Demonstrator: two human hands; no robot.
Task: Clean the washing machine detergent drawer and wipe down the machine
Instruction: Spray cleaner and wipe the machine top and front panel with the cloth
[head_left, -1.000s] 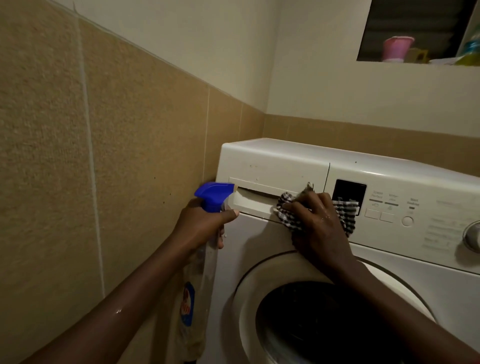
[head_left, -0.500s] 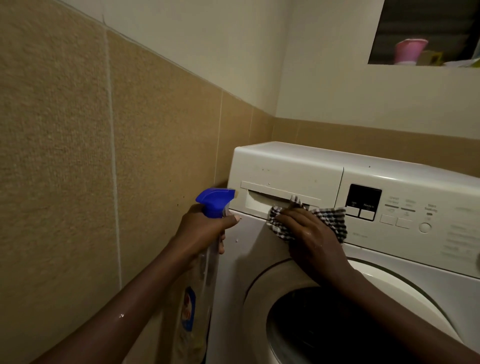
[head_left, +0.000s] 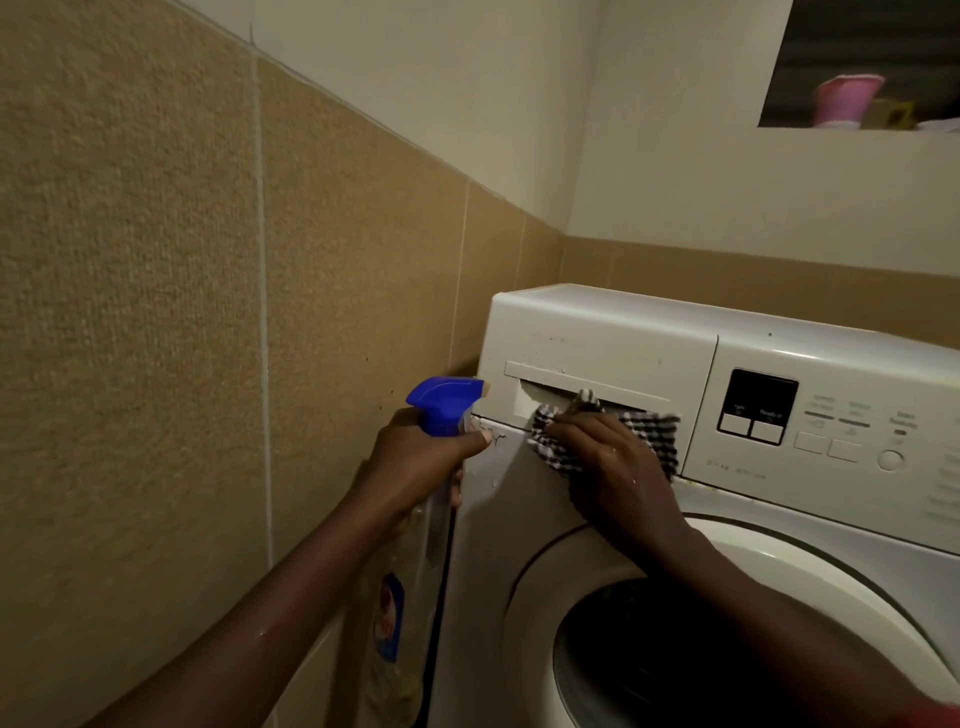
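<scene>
At the smooth white drawer (head_left: 597, 358), your flat right grip (head_left: 613, 462) presses checked cloth (head_left: 655, 430); left grip (head_left: 415, 457) clasps the spray bottle (head_left: 441, 402).

My right hand (head_left: 618, 467) lies flat on the cloth (head_left: 652, 426), so only its checked edges show around my fingers. The cloth in turn covers the lower right corner of the drawer (head_left: 597, 348) front, and one tip goes up into the handle slot, where I cannot see its end. My left hand (head_left: 415, 462) wraps the bottle (head_left: 441, 402) and hides its neck (the label lower down is too dim to read). The washer (head_left: 519, 519) runs off the right and bottom edges, which cuts the door (head_left: 779, 561). Print on the panel (head_left: 831, 410) blurs toward its right edge. The pink cup (head_left: 844, 98) above is blurred.
</scene>
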